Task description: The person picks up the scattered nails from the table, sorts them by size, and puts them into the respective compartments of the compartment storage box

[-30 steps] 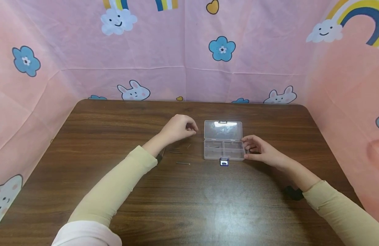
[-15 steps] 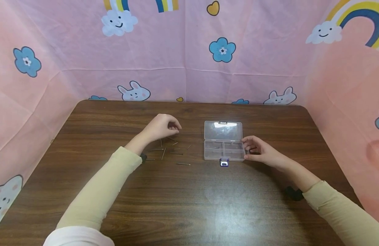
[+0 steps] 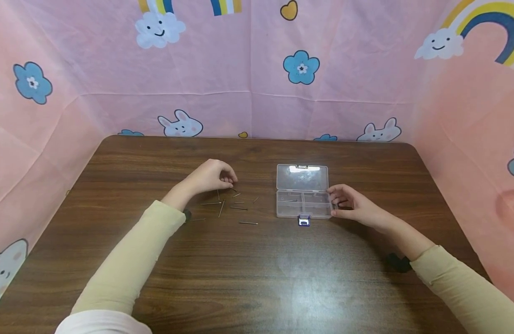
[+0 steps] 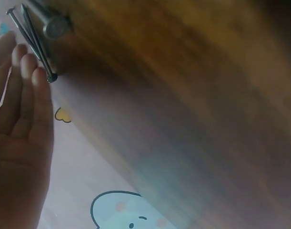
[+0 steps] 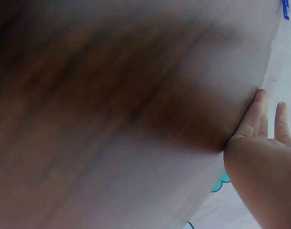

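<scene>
In the head view, the left hand (image 3: 208, 176) is low over the back of a loose group of thin metal nails (image 3: 221, 208), its fingertips beside one nail. The left wrist view has that hand (image 4: 24, 119) with fairly straight fingers next to several nails (image 4: 33, 40); whether they touch is unclear. A clear plastic box (image 3: 303, 204) stands with its lid (image 3: 302, 177) raised at the back, a nail (image 3: 290, 200) in its back left compartment. At its right end, the right hand (image 3: 352, 204) grips the box between thumb and fingers.
The brown wooden table (image 3: 240, 269) is bordered by pink printed cloth (image 3: 223, 69) behind and at both sides. A separate nail (image 3: 248, 223) lies toward the front, between the group and the box. A blue-edged latch (image 3: 304, 220) hangs at the box's front.
The left hand has moved left, away from the box, and down to the nails, more of which now show. The right hand and box have stayed in place.
</scene>
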The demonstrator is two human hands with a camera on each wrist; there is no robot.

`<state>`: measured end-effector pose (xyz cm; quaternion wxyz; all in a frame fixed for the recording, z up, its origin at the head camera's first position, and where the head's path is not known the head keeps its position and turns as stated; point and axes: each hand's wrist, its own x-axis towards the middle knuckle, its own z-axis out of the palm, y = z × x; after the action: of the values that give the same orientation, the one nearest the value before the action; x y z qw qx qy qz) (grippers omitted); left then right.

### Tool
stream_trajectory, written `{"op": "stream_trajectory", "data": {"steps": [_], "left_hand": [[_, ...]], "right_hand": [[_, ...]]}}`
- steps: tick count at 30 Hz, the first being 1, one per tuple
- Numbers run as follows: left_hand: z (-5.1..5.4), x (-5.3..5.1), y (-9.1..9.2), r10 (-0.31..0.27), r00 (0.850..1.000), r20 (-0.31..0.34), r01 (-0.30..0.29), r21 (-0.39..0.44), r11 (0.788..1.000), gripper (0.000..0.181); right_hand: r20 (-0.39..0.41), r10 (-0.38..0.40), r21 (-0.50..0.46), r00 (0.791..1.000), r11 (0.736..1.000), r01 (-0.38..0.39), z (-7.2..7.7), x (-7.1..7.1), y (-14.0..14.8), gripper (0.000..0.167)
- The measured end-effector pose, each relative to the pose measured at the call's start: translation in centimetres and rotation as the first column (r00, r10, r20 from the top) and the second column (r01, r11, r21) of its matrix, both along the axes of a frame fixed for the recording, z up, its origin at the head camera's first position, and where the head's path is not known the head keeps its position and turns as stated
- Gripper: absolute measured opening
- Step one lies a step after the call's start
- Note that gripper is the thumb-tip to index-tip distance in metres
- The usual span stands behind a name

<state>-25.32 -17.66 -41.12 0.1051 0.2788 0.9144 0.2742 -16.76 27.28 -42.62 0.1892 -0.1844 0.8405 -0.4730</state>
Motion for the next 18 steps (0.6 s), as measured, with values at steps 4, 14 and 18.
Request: {"op": "stream_trajectory", "data": {"steps": [4,14,18], "left_hand": [[-0.07,-0.16,-0.09,-0.008,1.0,0.029,0.009,-0.027,1.0,0.011],[-0.2,-0.49,-0.1,-0.001,0.999,0.042,0.001,-0.018,1.0,0.01],[-0.28,-0.61,0.03,-0.009,0.999,0.032,0.01,-0.027,1.0,0.011]], "right_hand": [[-0.02,0.009,-0.009,1.0,1.0,-0.009,0.01,0.03,-0.02,0.055],[-0.021,0.004,0.003,1.0,1.0,-0.004,0.06,-0.02,-0.09,0.054],[-0.013,-0.008,0.012,1.0,1.0,0.008,-0.08,-0.01,0.03,0.055]]}}
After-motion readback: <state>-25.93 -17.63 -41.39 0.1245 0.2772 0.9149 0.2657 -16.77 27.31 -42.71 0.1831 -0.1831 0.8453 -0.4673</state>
